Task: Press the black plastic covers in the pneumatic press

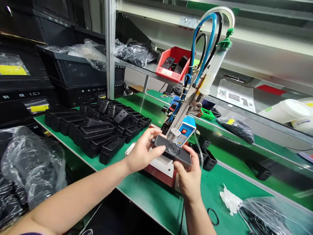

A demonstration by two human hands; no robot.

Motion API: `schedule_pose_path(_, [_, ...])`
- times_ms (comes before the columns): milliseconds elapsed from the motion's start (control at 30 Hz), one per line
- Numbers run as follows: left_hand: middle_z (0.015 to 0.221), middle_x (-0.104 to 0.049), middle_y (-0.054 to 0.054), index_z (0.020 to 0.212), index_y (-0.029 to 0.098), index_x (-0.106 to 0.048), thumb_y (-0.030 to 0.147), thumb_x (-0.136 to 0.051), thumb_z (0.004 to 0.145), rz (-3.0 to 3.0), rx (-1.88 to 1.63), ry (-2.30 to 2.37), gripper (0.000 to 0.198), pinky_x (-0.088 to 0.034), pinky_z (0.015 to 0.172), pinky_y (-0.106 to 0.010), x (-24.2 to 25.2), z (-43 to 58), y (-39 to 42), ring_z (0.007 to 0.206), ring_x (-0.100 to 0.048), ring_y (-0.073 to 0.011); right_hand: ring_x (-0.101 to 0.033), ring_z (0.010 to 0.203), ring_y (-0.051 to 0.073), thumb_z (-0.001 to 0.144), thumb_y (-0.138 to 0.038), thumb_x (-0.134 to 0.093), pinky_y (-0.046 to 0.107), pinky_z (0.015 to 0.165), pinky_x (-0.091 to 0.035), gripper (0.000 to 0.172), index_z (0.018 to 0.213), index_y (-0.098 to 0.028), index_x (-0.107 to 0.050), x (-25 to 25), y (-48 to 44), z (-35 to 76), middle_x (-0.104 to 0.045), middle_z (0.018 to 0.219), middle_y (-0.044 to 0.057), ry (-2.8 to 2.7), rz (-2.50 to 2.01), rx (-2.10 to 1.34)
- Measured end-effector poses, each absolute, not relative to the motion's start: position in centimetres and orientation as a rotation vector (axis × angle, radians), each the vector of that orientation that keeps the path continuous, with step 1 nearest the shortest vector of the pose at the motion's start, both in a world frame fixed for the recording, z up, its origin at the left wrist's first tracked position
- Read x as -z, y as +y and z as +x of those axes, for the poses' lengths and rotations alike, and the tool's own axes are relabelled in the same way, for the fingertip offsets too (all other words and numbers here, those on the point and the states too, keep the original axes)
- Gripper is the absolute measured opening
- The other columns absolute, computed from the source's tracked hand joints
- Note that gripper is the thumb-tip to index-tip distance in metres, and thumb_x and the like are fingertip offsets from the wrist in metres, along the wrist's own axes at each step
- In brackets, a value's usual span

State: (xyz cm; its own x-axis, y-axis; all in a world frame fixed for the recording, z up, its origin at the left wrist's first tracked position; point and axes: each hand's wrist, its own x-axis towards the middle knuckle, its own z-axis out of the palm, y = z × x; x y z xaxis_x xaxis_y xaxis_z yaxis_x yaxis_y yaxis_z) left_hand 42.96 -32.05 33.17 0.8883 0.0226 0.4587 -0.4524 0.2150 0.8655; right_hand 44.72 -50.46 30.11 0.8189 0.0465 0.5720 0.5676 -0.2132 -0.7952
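Note:
Both my hands hold one long dark grey plastic part [172,149] with a round opening in its middle. My left hand [141,151] grips its left end, thumb on top. My right hand [189,178] pinches its right end from below. The part sits just under the tip of a dispensing machine [195,98], whose white syringe [212,70] and blue and black hoses [202,42] lean up to the right. Beneath the part lies a red and white fixture base [162,168] on the green bench [146,192].
Several black plastic housings [97,130] are lined up at the left on the bench. Bags of black parts [31,163] sit at far left and lower right [269,215]. A red bin [173,63] stands on the shelf. A white tissue [230,200] and a black ring [213,217] lie nearby.

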Motion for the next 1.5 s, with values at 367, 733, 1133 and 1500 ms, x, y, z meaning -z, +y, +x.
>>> schedule_pose_path(367, [0.082, -0.063, -0.003, 0.082, 0.016, -0.064, 0.032, -0.049, 0.084, 1.485, -0.483, -0.311, 0.022, -0.043, 0.077, -0.029, -34.7, 54.7, -33.7, 0.080, -0.055, -0.0166, -0.059, 0.077, 0.017, 0.079, -0.049, -0.068, 0.030, 0.069, -0.050, 0.045, 0.112, -0.020, -0.058, -33.2, -49.2, 51.2, -0.064, 0.095, 0.004, -0.367, -1.756, 0.573])
schedule_pose_path(733, [0.083, -0.066, -0.003, 0.084, 0.016, -0.067, 0.039, -0.047, 0.085, 1.436, -0.464, -0.380, 0.030, -0.045, 0.076, -0.028, -33.5, 55.5, -33.9, 0.079, -0.058, -0.0168, -0.061, 0.097, 0.023, 0.086, -0.040, -0.064, 0.039, 0.085, -0.051, 0.034, 0.115, -0.022, -0.060, -32.1, -49.3, 50.9, -0.064, 0.105, 0.008, -0.501, -1.911, 0.935])
schedule_pose_path(1133, [0.086, -0.069, -0.005, 0.084, 0.015, -0.068, 0.033, -0.046, 0.087, 1.492, -0.629, -0.390, 0.029, -0.046, 0.076, -0.027, -32.4, 55.4, -34.1, 0.081, -0.061, -0.0166, -0.060, 0.103, 0.021, 0.088, -0.034, -0.063, 0.039, 0.092, -0.049, 0.034, 0.118, -0.023, -0.053, -29.7, -49.7, 52.5, -0.060, 0.111, 0.007, -0.646, -1.763, 0.892])
schedule_pose_path(1500, [0.095, -0.068, -0.006, 0.091, 0.017, -0.067, 0.032, -0.047, 0.090, 1.606, -0.868, -0.247, 0.024, -0.046, 0.082, -0.029, -32.1, 52.3, -35.1, 0.092, -0.062, -0.0185, -0.062, 0.089, 0.018, 0.086, -0.045, -0.063, 0.032, 0.075, -0.055, 0.042, 0.123, -0.026, -0.055, -31.8, -52.3, 52.9, -0.062, 0.115, 0.004, -0.623, -1.788, 0.357])
